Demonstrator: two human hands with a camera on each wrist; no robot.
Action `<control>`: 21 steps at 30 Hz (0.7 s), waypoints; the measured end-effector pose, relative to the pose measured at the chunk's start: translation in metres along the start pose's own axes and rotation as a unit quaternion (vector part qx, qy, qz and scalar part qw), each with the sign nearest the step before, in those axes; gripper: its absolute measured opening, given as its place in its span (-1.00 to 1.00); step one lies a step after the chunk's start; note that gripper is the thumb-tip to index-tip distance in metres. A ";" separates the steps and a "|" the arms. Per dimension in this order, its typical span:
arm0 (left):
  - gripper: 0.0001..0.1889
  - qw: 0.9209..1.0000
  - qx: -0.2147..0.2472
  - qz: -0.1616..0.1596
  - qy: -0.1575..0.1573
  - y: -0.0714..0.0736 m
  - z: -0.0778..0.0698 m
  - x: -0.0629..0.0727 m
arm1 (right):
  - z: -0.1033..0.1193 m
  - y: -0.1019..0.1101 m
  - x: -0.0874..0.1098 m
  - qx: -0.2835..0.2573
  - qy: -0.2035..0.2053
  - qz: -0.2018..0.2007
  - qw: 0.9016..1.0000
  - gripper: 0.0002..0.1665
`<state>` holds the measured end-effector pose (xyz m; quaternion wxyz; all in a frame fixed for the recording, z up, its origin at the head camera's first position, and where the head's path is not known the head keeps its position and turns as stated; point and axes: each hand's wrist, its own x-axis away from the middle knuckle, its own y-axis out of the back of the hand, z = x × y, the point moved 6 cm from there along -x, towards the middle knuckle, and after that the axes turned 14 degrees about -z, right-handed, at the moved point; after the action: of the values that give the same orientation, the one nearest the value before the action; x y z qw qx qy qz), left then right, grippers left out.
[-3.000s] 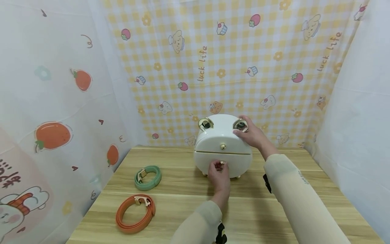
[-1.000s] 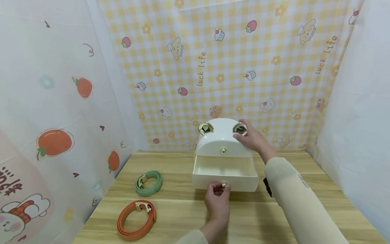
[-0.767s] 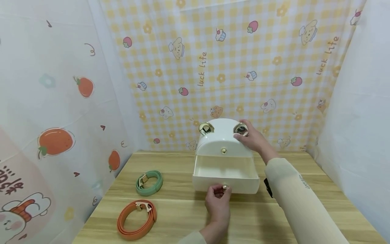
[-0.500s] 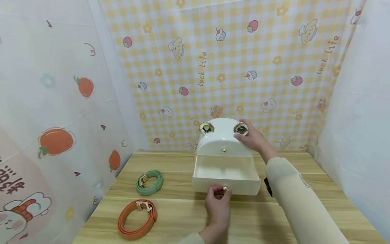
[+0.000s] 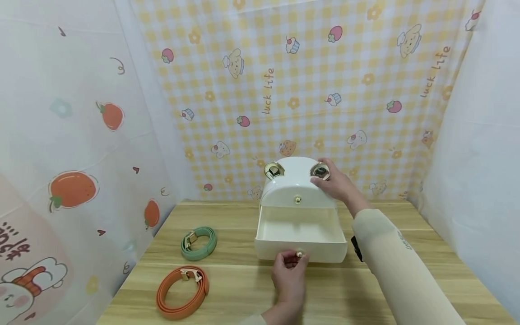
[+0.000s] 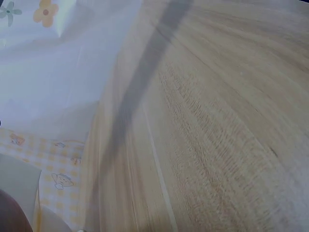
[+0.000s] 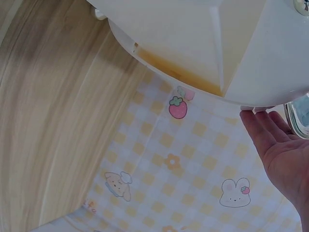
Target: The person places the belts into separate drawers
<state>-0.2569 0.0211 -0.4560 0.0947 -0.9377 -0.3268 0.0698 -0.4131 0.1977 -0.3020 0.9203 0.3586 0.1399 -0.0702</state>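
Observation:
A white frog-shaped drawer box (image 5: pixel 298 183) with gold-rimmed eyes stands toward the back of the table. Its lower drawer (image 5: pixel 325 250) is pulled far out, its inside bare. The thumb and fingers of my left hand (image 5: pixel 289 280) pinch the round gold knob (image 5: pixel 299 254) on that drawer's front. My right hand (image 5: pixel 336 183) grips the box's upper right corner around the gold-rimmed eye (image 5: pixel 320 171), thumb in front. In the right wrist view, the fingertips (image 7: pixel 247 113) of that hand rest against the box's shell. The upper drawer's gold knob (image 5: pixel 298 199) sits above the opening.
On the wooden table (image 5: pixel 235 289) at left lie two coiled belts: a green belt (image 5: pixel 212 243) farther back and an orange belt (image 5: pixel 162 293) nearer. A checked cloth (image 5: pixel 227 149) hangs behind, with a white printed cloth (image 5: pixel 122 149) on the left side.
Three seconds ago the lower drawer was closed. My left hand has drawn it toward me by its knob, still creeping outward over the last half second. My right hand keeps its place.

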 end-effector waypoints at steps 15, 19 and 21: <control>-0.69 1.000 -0.021 0.009 -0.010 0.015 -0.015 -0.004 | -0.003 -0.001 0.000 0.010 -0.005 0.001 1.000 -0.12; -0.68 1.000 -0.024 0.006 -0.017 0.027 -0.024 -0.012 | -0.002 0.000 0.001 0.008 -0.008 0.002 1.000 -0.12; -0.68 1.000 -0.021 0.003 -0.021 0.034 -0.027 -0.019 | 0.000 -0.001 0.001 0.005 -0.008 0.004 1.000 -0.12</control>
<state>-0.2458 -0.0203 -0.4356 0.0684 -0.9389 -0.3270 0.0827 -0.4123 0.1974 -0.3031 0.9197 0.3632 0.1312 -0.0704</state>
